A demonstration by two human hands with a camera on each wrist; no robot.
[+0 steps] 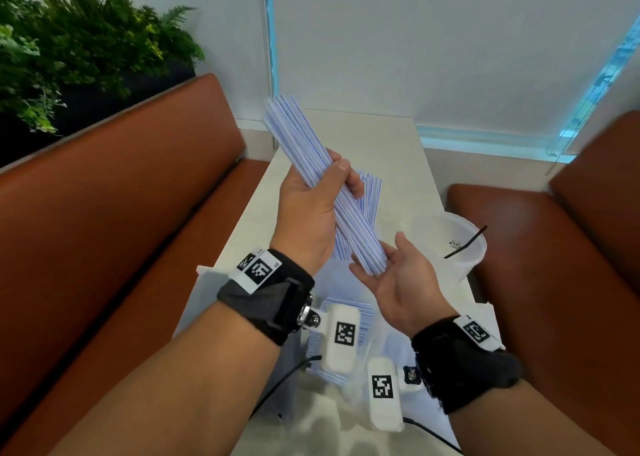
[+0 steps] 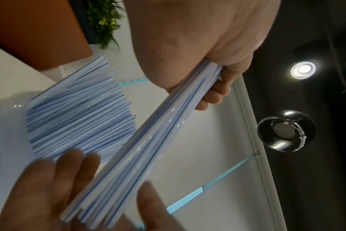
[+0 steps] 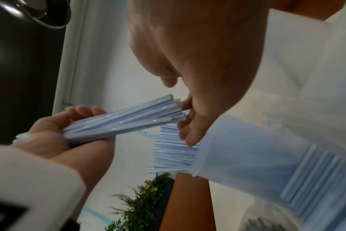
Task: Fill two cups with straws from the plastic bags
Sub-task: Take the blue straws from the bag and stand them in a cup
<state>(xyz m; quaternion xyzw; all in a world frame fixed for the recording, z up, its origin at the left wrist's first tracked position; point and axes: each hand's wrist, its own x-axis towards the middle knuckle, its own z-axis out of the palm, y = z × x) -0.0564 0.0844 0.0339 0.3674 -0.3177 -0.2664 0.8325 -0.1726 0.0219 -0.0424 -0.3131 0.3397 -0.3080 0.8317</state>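
My left hand grips a thick bundle of white, blue-striped straws around its middle, tilted up and to the left above the table. The bundle's lower ends rest against the fingers of my right hand, which lies palm up with relaxed fingers. The left wrist view shows the bundle running from my left hand down to my right hand. Just behind the hands stands a clear cup packed with straws. A second clear cup stands to the right with a thin black stick across its mouth.
A clear plastic bag of straws lies on the white table under my wrists. Brown bench seats flank the narrow table on both sides. Green plants stand at the far left and a white wall lies ahead.
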